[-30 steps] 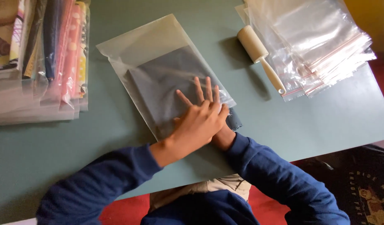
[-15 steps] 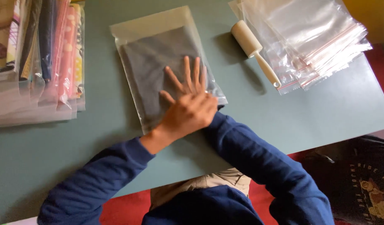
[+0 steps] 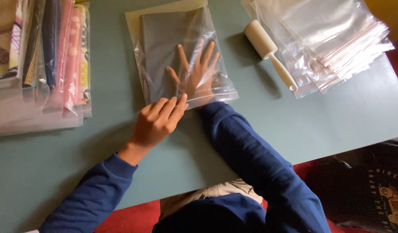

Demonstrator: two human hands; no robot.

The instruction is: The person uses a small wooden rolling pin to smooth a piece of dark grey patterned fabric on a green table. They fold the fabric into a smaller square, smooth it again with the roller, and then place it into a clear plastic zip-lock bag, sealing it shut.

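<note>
Head view: a clear plastic bag [image 3: 181,56] holding a folded dark grey cloth [image 3: 164,47] is seen lying flat at the middle of the table's [image 3: 294,129] far edge; the right hand [image 3: 194,73] is pushed inside the bag's near opening, fingers spread flat on the cloth, nothing gripped. The left hand [image 3: 158,121] is laid at the bag's near-left corner, fingers loosely curled, apparently pinning the bag's lip, though a grip cannot be confirmed. A lint roller [image 3: 268,51] and a pile of empty bags [image 3: 333,39] are noted toward the far-right corner, a stack of bagged cloths [image 3: 48,64] along the left edge.
</note>
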